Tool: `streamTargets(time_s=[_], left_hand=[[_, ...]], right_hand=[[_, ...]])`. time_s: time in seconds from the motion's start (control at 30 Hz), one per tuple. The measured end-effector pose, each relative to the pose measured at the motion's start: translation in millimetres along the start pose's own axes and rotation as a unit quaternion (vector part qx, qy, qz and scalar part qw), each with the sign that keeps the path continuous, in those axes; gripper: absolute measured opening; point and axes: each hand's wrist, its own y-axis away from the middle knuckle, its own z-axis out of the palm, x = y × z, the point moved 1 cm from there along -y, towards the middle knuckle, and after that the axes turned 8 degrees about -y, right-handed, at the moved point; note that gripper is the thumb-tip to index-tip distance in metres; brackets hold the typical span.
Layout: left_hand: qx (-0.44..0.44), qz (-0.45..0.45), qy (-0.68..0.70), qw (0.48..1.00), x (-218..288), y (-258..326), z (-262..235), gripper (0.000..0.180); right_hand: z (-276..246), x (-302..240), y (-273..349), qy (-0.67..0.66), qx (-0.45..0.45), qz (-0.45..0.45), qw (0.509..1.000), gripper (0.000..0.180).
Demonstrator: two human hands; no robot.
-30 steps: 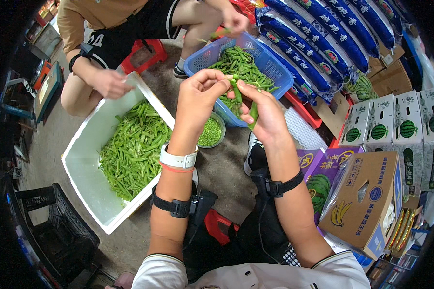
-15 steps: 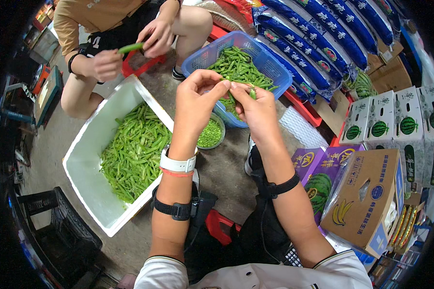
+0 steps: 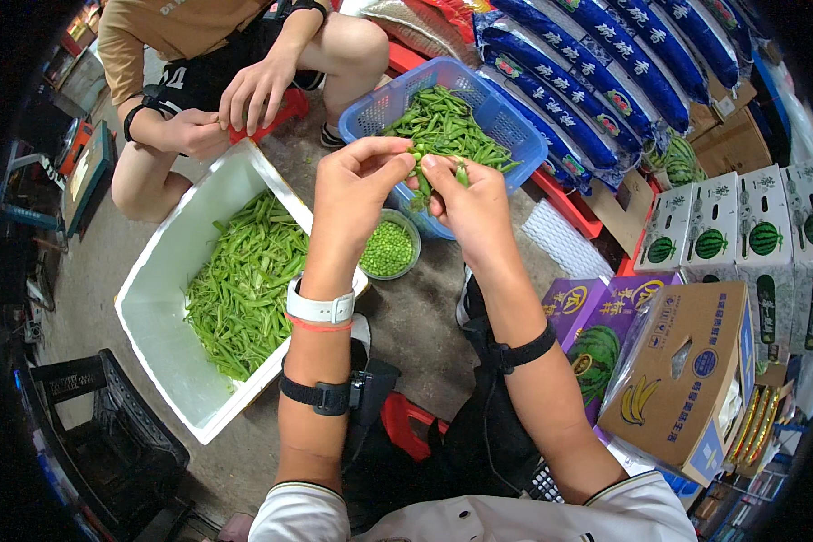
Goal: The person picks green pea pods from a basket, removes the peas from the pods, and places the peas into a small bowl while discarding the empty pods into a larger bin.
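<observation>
My left hand [image 3: 359,185] is closed in a pinch, thumb against forefinger, at the tip of a green pea pod [image 3: 422,188]. Facing it, my right hand [image 3: 475,200] grips the same pod, with more green pod showing between its fingers. Small round green peas show at the left fingertips. Both hands are above the near side of a blue plastic basket [image 3: 531,149] heaped with whole pea pods [image 3: 447,126]. Below them, partly hidden by my left wrist, a clear round tub [image 3: 414,262] holds shelled peas [image 3: 387,248].
A white foam box [image 3: 149,298] with pods and husks stands left of my arm. Across from me a seated person's hands [image 3: 230,113] meet near its far rim. Blue packaged sacks [image 3: 596,72], a banana carton [image 3: 677,370] and watermelon boxes [image 3: 714,221] line the right; a black crate [image 3: 108,434] is lower left.
My hands have shifted slightly left and the pod between them now hangs lower, with peas showing. The other person's hands have come together lower down; the pod they held no longer shows.
</observation>
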Motion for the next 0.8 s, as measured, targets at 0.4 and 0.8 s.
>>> streamTargets(time_s=[0.4, 0.8], left_hand=[[0.046, -0.016, -0.143, 0.988, 0.6, 2.6, -2.0, 0.022], [0.044, -0.016, -0.134, 0.99, -2.8, 1.3, -5.2, 0.02]], right_hand=[[5.5, 11.1, -1.8, 0.239, -0.032, -0.085, 0.967, 0.029], [4.8, 12.5, -2.9, 0.091, -0.074, 0.008, 0.993, 0.017]])
